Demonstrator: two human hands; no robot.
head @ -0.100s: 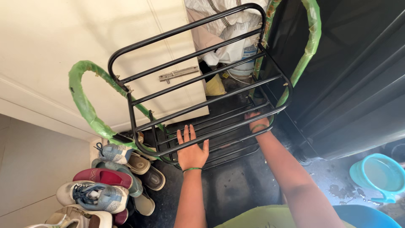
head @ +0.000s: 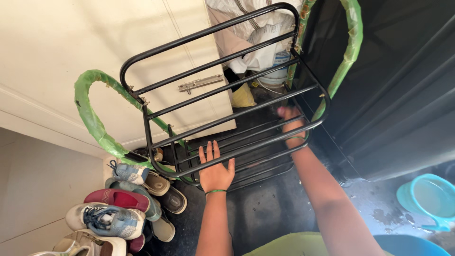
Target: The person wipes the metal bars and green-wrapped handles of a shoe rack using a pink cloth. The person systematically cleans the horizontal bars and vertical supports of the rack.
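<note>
A black metal shoe rack [head: 222,90] with several barred tiers stands in front of me, its side hoops wrapped in green plastic [head: 90,118]. My left hand [head: 215,168] lies flat with fingers spread against the front bar of a middle tier; a green band circles its wrist. My right hand [head: 290,121] reaches in under the top tier at the right side, fingers curled near a bar, partly hidden behind the bars and blurred.
A pile of shoes and sandals [head: 123,208] lies at the lower left beside a cream door [head: 95,52] with a bolt latch [head: 201,83]. White bags and a bucket [head: 265,52] stand behind the rack. A dark panel [head: 403,95] fills the right; a light blue tub [head: 431,199] sits lower right.
My right hand has moved up and further in under the top tier. My left hand has stayed in place.
</note>
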